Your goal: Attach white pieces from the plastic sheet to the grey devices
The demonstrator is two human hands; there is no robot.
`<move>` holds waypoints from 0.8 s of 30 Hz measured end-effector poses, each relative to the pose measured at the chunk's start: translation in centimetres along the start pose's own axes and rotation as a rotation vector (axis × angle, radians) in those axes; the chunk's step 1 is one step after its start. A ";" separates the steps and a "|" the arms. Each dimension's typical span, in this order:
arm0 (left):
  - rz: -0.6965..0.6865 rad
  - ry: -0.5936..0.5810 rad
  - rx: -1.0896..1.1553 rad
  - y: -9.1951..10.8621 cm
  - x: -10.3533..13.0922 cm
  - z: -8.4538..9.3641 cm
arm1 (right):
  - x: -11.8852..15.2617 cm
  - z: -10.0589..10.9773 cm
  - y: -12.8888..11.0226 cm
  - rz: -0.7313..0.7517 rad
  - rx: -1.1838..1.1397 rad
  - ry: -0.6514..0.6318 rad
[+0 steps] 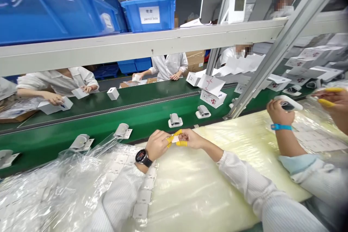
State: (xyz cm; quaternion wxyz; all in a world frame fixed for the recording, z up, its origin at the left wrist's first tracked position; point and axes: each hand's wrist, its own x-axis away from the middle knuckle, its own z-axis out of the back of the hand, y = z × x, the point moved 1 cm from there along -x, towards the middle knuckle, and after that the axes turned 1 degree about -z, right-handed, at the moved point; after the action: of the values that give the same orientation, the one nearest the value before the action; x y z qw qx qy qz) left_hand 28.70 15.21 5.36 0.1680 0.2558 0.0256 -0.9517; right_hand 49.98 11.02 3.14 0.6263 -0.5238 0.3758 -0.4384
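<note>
Near the middle of the view, my left hand (159, 144), with a black watch (143, 157) at its wrist, pinches one side of a small white piece (175, 139). From the right, my right hand (190, 139) grips the other side of it between yellow-covered fingertips. Both hands are over the front edge of a pale, plastic-covered surface (195, 181), close to the green conveyor. Beyond them on the conveyor lies a grey rolled cuff on a white base (175, 120), with a similar one (203, 111) to its right.
A green conveyor belt (146, 120) runs across, carrying several cuffs. Plastic film with white cards (114, 163) lies at left. At right are a co-worker's hands (281, 112), one holding a white device. Metal post (261, 76), shelf (136, 48) and blue bins (152, 13) stand beyond; other people handle boxes.
</note>
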 end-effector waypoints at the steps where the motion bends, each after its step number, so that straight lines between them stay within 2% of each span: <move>1: -0.017 -0.011 0.000 -0.1 -0.9 -0.8 | 0.2 0.9 0.4 -0.009 -0.012 0.016; 4: -0.017 -0.037 -0.002 -0.4 -3.6 -3.0 | 0.5 4.0 2.0 -0.011 0.015 0.089; 6: 0.070 -0.052 -0.018 -0.8 -5.1 -4.2 | 0.3 6.9 3.3 -0.011 0.098 0.168; 9: 0.253 -0.092 -0.034 -1.7 -7.0 -5.9 | -0.8 11.8 5.3 -0.006 0.350 0.325; 12: 0.341 -0.149 -0.006 -2.8 -8.3 -7.7 | -2.8 15.1 6.7 0.020 0.584 0.341; 14: 0.358 -0.185 0.022 -3.3 -8.8 -8.8 | -4.2 15.9 7.5 0.042 0.669 0.271; 18: 0.393 -0.237 0.084 -3.7 -9.5 -10.6 | -6.0 16.2 8.5 0.066 0.709 0.144; 24: 0.403 -0.219 0.145 -3.4 -10.2 -12.0 | -6.2 17.9 9.6 -0.041 0.643 0.151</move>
State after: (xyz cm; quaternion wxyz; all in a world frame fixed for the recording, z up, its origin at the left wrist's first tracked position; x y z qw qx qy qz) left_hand 41.62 23.12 -0.09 0.3373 0.1626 -0.1126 -0.9204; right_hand 66.04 23.34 -3.24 0.7210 -0.2727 0.2531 -0.5846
